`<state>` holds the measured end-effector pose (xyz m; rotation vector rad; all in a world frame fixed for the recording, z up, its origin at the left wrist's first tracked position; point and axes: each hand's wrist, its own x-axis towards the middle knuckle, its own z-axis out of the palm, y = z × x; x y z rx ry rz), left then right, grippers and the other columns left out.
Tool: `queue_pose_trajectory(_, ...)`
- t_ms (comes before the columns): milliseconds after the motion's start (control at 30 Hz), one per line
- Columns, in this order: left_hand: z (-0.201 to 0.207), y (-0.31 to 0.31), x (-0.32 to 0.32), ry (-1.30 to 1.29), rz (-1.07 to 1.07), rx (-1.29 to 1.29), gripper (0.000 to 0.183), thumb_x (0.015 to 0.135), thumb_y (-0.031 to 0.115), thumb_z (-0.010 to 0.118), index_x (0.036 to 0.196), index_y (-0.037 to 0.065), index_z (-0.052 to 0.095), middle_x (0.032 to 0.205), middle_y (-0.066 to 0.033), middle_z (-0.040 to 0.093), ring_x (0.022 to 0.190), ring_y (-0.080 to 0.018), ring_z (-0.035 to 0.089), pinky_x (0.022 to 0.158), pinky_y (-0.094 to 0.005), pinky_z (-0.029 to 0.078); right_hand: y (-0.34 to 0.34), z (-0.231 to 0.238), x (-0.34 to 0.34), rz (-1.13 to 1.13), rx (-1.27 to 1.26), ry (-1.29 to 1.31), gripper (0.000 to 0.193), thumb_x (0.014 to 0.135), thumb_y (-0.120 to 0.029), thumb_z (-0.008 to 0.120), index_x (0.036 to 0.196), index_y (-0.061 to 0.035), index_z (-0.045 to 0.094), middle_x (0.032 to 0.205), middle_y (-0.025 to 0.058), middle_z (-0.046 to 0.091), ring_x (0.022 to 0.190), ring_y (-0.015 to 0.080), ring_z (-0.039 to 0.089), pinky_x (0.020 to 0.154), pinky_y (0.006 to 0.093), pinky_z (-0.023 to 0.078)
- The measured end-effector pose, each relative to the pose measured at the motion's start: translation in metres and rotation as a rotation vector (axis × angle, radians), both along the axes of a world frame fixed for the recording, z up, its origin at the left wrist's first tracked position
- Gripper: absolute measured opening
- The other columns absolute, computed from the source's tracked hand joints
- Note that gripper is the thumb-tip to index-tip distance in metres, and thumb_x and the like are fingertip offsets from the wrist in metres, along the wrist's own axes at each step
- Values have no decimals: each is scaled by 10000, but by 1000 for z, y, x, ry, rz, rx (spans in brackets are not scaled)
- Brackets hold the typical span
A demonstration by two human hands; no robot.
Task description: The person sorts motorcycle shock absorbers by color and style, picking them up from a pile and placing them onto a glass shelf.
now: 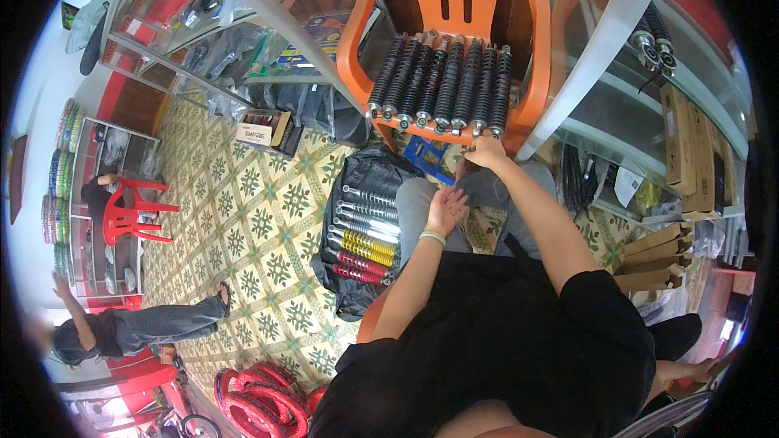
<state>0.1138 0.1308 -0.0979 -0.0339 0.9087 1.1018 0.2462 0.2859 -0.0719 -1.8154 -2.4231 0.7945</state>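
Several black-spring shock absorbers [445, 81] lie side by side across the seat of an orange plastic chair [531, 113] in front of me. At the chair's front edge my right hand [486, 151] has its fingers closed around the lower end of a shock absorber [484, 101] near the right of the row. Palm up and empty, my left hand [445, 212] rests over my lap with its fingers apart. Left of my legs, chrome shock absorbers [367, 209], yellow ones [363, 246] and red ones [358, 266] lie on a black plastic bag [345, 296] on the floor.
Glass display cases [203, 40] flank the chair. An open carton [265, 131] stands on the tiled floor [260, 219]. A blue plastic stool [430, 159] is beneath the chair's front. Red-wrapped tyres [260, 401], a red chair [130, 215] and another person [138, 328] are at the left.
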Motion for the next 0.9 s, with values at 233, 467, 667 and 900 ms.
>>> queue_pose_trajectory(233, -4, 5, 0, -45, 16, -89, 662, 824, 473, 467, 1334, 89, 290, 1375, -136, 292, 1243, -314, 316, 1020, -469, 215, -10, -3, 6, -108, 48, 246, 316, 652, -356, 689, 713, -47, 663, 825, 162, 602, 684, 259, 622, 652, 359, 495)
queue_pose_trajectory(467, 0, 11, 6, -37, -8, -166, 690, 819, 504, 452, 1360, 121, 256, 1370, -145, 292, 1235, -336, 317, 1011, -482, 218, -19, -6, 17, -126, 75, 390, 324, 694, -334, 666, 646, -15, 636, 559, 104, 592, 496, 182, 597, 525, 315, 477)
queue_pose_trajectory(667, -7, 15, 4, -8, -64, -182, 767, 783, 556, 470, 1374, 137, 220, 1369, -154, 297, 1217, -343, 337, 989, -489, 228, -42, 10, 17, -83, 7, 460, 335, 723, -330, 658, 622, -17, 593, 519, 87, 568, 469, 167, 582, 483, 304, 456)
queue_pose_trajectory(900, -9, 16, 7, -85, -210, -72, 824, 767, 603, 460, 1388, 138, 183, 1365, -173, 308, 1210, -344, 351, 986, -471, 226, -67, 18, 17, -159, -164, 524, 327, 701, -340, 655, 627, -25, 610, 590, 115, 598, 569, 240, 601, 570, 343, 463)
